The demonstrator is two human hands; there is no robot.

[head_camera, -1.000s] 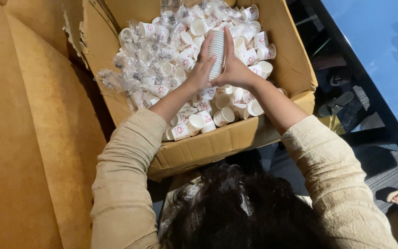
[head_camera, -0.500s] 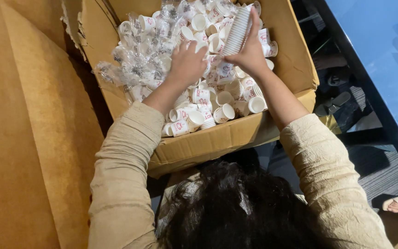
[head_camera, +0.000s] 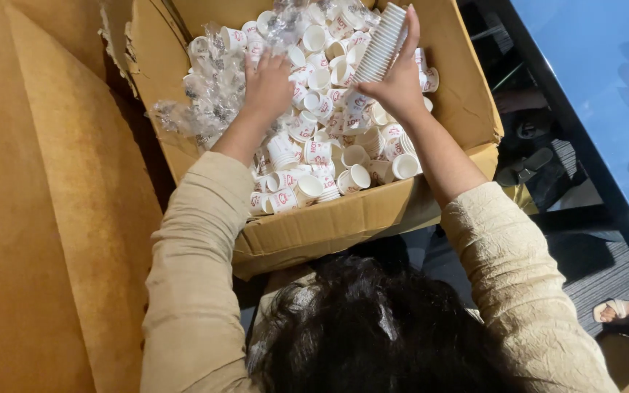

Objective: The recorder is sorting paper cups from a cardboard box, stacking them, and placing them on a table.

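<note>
Looking down through the head camera, I see my right hand [head_camera: 396,86] in the upper middle of the frame, fingers wrapped around a nested stack of white paper cups [head_camera: 381,45] that tilts up toward the top edge. The stack sits just above the heap, its lower end inside my palm. My left hand [head_camera: 267,86] lies left of it, palm down on the loose small paper cups [head_camera: 322,156], fingers curled into the pile; whether it pinches a cup I cannot tell. Crumpled clear plastic wrap [head_camera: 209,98] bunches just beside that hand, toward the box's left wall. All of this fills an open cardboard box [head_camera: 329,222] across the upper centre, its torn flap at upper left. A large brown cardboard sheet [head_camera: 45,218] covers the left side. Dark hair [head_camera: 373,327] fills the bottom centre, between beige sleeves [head_camera: 191,291]. At lower right, a sandalled foot [head_camera: 620,309] rests on dark flooring.
</note>
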